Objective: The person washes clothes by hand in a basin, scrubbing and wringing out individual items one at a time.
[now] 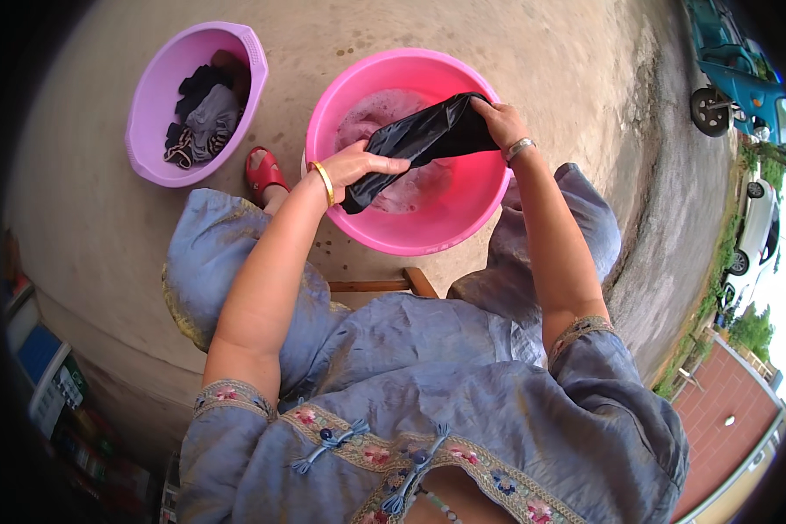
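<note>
A black garment point(426, 134) is stretched between my two hands above a round pink plastic basin point(462, 216). My left hand point(354, 167) grips its lower left end, with the thumb lying along the top of the cloth. At the upper right end, my right hand point(501, 121) pinches the fabric near the basin's rim. Below the garment, sudsy water point(393, 108) covers the basin's bottom, and pale pinkish cloth seems to lie in it. The garment hides part of the water.
On the concrete ground to the left stands a purple plastic basin point(154, 124) holding dark and grey clothes point(209, 118). My red sandal point(264, 171) is between the basins. Part of a wooden stool point(419, 283) shows beneath me. A teal vehicle point(737, 85) stands at the far right.
</note>
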### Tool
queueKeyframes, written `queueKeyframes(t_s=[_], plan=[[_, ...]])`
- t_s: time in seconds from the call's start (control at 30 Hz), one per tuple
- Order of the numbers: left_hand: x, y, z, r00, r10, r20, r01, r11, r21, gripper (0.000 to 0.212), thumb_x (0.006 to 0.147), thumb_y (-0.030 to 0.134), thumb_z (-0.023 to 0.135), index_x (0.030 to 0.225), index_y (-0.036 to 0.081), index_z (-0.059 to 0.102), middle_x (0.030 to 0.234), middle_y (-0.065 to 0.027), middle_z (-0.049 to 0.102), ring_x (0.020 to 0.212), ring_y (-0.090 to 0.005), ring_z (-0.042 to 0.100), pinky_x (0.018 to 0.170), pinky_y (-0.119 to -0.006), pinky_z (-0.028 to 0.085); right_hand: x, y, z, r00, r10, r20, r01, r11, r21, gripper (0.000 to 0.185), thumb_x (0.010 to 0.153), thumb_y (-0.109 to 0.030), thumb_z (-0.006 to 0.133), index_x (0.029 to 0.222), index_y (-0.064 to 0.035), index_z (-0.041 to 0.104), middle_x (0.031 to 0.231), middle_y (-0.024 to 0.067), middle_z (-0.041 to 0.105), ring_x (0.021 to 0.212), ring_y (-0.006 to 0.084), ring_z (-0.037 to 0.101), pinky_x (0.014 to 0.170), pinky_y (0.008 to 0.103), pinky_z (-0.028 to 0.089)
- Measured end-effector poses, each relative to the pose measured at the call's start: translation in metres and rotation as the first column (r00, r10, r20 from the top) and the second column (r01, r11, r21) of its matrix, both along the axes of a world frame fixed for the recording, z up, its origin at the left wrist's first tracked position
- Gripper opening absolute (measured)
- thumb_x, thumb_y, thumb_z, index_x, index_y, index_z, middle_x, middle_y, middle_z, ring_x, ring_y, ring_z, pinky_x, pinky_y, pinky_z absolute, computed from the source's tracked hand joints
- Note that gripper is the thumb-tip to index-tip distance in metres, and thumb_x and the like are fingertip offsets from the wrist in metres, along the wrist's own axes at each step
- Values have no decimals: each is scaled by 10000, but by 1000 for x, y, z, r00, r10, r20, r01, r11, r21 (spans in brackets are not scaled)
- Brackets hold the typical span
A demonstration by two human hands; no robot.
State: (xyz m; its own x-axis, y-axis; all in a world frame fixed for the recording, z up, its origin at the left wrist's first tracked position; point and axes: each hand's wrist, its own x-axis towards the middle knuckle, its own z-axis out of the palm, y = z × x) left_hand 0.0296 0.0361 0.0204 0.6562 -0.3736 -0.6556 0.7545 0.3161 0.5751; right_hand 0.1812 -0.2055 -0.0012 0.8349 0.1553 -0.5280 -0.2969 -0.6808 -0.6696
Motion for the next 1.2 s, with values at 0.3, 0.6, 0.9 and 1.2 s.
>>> queueKeyframes(t_s=[0.3, 0.6, 0.9, 1.2], plan=[[-5, -11, -3, 994, -83, 78, 79, 996, 49, 238, 830, 294, 624, 747, 78, 569, 659, 13, 521, 552, -81, 482, 511, -229, 384, -4, 27, 1, 970, 138, 202, -153, 986, 60, 438, 721, -338, 665, 1026, -30, 603, 918, 129, 647, 853, 209, 625, 764, 313, 488], [-11, -29, 8, 952, 299, -65, -305, 935, -180, 245, 935, 277, 465, 1012, 68, 568, 675, 11, 518, 561, -70, 481, 511, -212, 397, -127, 42, -20, 500, 82, -862, 620, 661, 422, 742, 789, -744, 307, 912, -72, 597, 775, 42, 602, 734, 179, 569, 722, 328, 444], [-62, -81, -20, 868, 460, 185, -493, 841, 221, 306, 840, 251, 604, 1000, -9, 583, 844, -34, 597, 762, -126, 556, 684, -267, 452, -103, 68, -6, 704, -465, -537, 708, 394, 587, 166, 801, -98, 601, 938, -15, 555, 836, 91, 623, 736, 201, 612, 631, 297, 506], [-22, -42, -70, 805, 108, 583, -445, 759, 474, 395, 724, -32, 445, 1113, -28, 516, 1023, -177, 584, 984, -256, 561, 890, -327, 418, -82, 42, 68, 745, 662, -84, -652, 749, 121, 302, 745, -262, 665, 893, -14, 575, 706, 153, 570, 669, 231, 566, 663, 322, 446]])
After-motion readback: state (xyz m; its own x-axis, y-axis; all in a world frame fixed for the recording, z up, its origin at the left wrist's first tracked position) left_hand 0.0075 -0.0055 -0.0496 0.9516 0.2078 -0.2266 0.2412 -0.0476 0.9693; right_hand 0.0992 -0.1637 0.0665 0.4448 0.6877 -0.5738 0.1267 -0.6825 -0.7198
